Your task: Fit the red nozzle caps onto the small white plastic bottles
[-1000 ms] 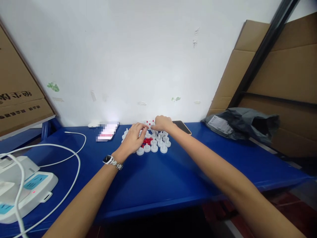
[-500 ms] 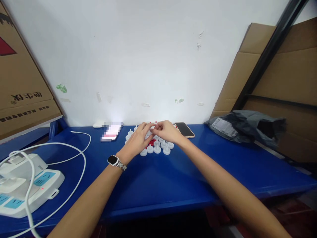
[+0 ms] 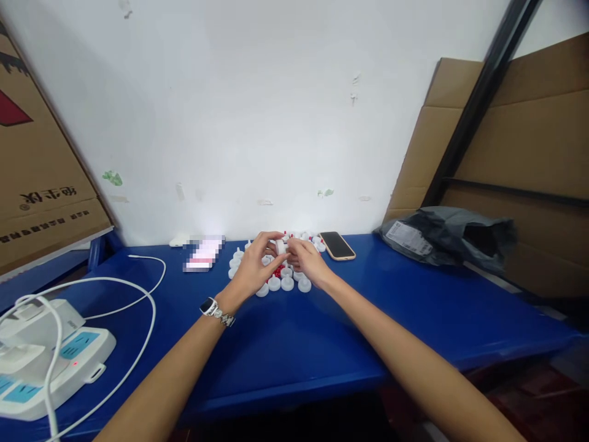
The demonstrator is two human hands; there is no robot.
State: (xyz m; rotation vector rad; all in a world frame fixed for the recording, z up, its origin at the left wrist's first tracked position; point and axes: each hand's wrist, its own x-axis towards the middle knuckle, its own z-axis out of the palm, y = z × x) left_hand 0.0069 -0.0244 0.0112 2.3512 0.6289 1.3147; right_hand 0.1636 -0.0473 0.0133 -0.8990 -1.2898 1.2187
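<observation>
My left hand (image 3: 255,261) pinches a white nozzle cap (image 3: 280,247) between thumb and fingers, turned on its side above the pile. My right hand (image 3: 309,263) is closed at the cap's spout end, fingertips together; whatever they pinch is too small and hidden to make out. Below and around both hands stand several more white nozzle caps (image 3: 287,283), mostly spout up. Small red tips (image 3: 278,271) lie heaped among them, partly covered by my hands. Behind my right hand, some white caps (image 3: 318,244) carry red tips.
A phone (image 3: 337,245) lies right of the caps, and a blurred-out lit device (image 3: 205,253) lies left. A power strip (image 3: 87,350) with a looping white cable (image 3: 151,319) fills the left side. A grey plastic bag (image 3: 451,236) rests at the right, near cardboard (image 3: 427,135).
My hands have shifted slightly apart, and the white cap between them now shows on its side. My right hand has turned and come lower. The camera view has moved a little.
</observation>
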